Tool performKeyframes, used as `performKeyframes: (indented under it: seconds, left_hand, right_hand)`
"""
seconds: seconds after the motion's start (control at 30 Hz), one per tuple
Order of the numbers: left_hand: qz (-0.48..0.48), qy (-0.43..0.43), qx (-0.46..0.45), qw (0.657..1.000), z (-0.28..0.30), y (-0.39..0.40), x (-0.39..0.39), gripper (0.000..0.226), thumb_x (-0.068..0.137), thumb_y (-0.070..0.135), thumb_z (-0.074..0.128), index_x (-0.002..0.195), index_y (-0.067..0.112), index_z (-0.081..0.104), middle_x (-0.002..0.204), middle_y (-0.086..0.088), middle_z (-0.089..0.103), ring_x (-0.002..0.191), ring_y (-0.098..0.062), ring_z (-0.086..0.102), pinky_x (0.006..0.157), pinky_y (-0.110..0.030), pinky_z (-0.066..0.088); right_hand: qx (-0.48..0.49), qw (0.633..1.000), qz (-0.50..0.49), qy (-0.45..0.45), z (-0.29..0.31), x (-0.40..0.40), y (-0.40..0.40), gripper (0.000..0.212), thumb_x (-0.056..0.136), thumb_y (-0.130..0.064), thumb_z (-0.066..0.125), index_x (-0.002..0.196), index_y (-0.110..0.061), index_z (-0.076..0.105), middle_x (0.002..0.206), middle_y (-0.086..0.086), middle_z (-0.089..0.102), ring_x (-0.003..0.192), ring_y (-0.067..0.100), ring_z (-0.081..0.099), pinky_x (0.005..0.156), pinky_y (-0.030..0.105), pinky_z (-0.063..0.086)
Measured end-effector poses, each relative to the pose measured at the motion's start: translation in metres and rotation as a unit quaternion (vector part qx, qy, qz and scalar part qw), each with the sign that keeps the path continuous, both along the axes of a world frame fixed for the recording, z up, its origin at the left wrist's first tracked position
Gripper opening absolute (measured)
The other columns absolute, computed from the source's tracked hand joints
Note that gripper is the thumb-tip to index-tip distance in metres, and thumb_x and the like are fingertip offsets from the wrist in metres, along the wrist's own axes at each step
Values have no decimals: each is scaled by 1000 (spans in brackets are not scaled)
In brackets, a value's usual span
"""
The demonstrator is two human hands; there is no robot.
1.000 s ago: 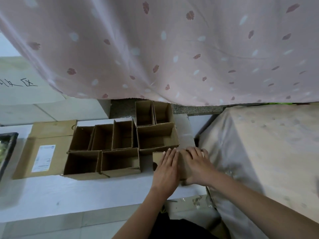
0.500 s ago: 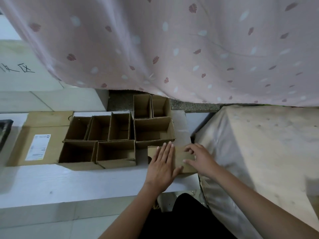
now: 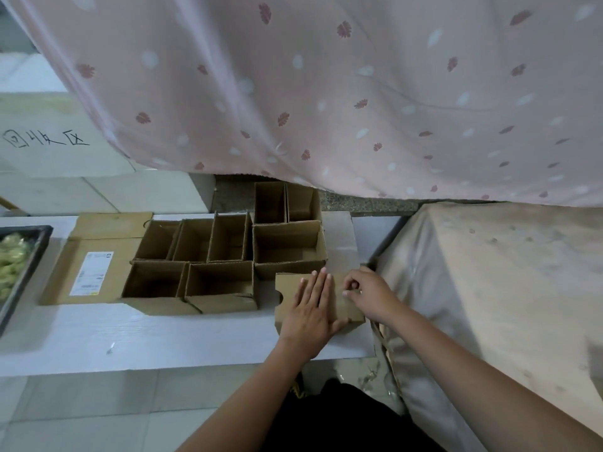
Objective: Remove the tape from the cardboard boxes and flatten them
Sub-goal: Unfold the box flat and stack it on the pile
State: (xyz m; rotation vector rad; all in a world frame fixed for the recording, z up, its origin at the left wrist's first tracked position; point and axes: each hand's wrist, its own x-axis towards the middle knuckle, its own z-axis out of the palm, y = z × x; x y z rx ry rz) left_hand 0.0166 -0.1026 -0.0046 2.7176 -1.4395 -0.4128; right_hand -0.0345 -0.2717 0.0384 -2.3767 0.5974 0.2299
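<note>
A small closed cardboard box point(image 3: 288, 290) lies on the white table point(image 3: 163, 337) near its right end. My left hand point(image 3: 311, 309) presses flat on the box top with straight fingers. My right hand point(image 3: 367, 293) sits at the box's right side with thumb and forefinger pinched together at the top surface, seemingly on a bit of tape too small to make out. Several open, empty cardboard boxes point(image 3: 287, 246) stand clustered just behind and left of the small box.
A flattened cardboard sheet with a white label point(image 3: 88, 272) lies left of the open boxes. A dark tray point(image 3: 29, 256) of greenish items is at the far left. A pink patterned curtain point(image 3: 326, 93) hangs behind. A cloth-covered block point(image 3: 489, 288) stands right.
My right hand has lifted off the box top, shifted to its right side and curled into a pinch. My left hand stays flat on the box.
</note>
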Motion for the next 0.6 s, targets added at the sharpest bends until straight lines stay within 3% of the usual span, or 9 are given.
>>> performKeyframes:
  seconds: [0.17,0.33,0.43,0.6]
  left_hand:
    - [13,9,14,1000,4,-9,-10,83,101,63,12,155,9,-23,162,-10,-31,147,-24,-34,123,-46,-13]
    - [27,-8,16,999,1,-14,-13,83,95,65,-2,156,11,-21,162,-9,-30,147,-22,-34,123,-47,-15]
    - [32,-16,10,999,-3,-12,-12,86,95,68,-3,157,11,-19,163,-7,-29,147,-19,-34,123,-45,-16]
    - [33,-26,-4,999,-4,-13,-13,87,93,69,-4,158,11,-16,164,-7,-26,148,-19,-33,122,-43,-19]
  right_hand:
    - [-42,997,46,38,2,10,-2,14,93,-17,62,85,-27,57,102,-3,49,92,16,53,89,35,49]
    - [-66,993,94,20,-10,10,-7,10,97,-19,56,90,-23,51,110,0,46,110,20,43,94,36,42]
    - [-114,984,139,-18,-19,9,-5,12,98,-17,52,96,-26,44,115,0,46,109,21,40,91,35,39]
    - [-79,987,142,-21,-22,4,-10,20,98,-16,51,87,-28,39,94,-11,45,96,16,43,77,31,33]
